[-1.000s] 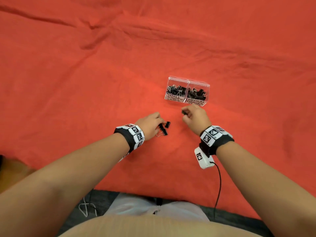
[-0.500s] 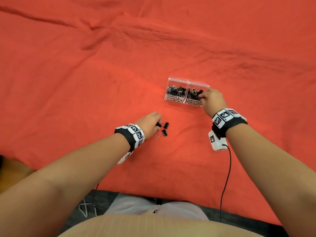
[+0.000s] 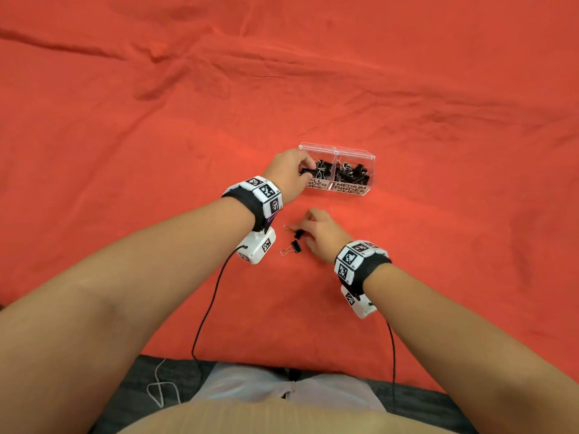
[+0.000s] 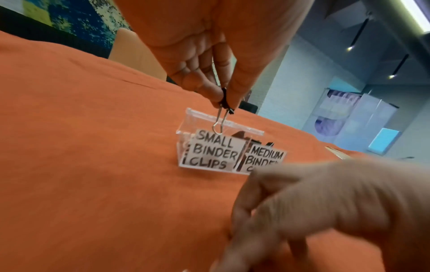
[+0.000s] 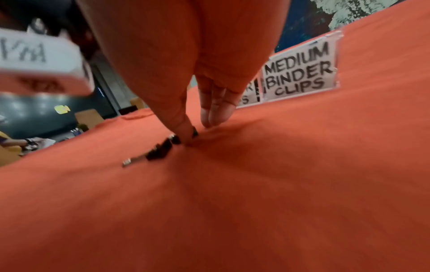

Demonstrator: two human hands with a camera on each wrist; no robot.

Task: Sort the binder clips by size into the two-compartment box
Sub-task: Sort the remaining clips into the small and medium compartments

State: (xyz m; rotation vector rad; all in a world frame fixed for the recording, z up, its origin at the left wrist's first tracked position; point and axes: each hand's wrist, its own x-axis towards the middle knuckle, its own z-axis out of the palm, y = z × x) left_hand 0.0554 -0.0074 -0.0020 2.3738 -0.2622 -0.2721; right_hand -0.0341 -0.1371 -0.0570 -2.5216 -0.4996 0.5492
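Observation:
A clear two-compartment box stands on the red cloth, labelled "SMALL BINDER CLIPS" on the left and "MEDIUM BINDER CLIPS" on the right. Both halves hold several black clips. My left hand hovers over the small compartment and pinches a small binder clip between thumb and fingers, wire handle hanging down. Nearer me, two black clips lie on the cloth. My right hand reaches down to the farther one, one fingertip touching it, the other fingers straight and slightly apart.
The red cloth covers the whole table, with wrinkles at the far left. Black cables run from both wrist cameras over the table's front edge. My left wrist camera hangs just left of the loose clips.
My left hand lifted a small clip from the cloth and carried it to the small compartment. My right hand left the medium compartment and came back down to the two loose clips.

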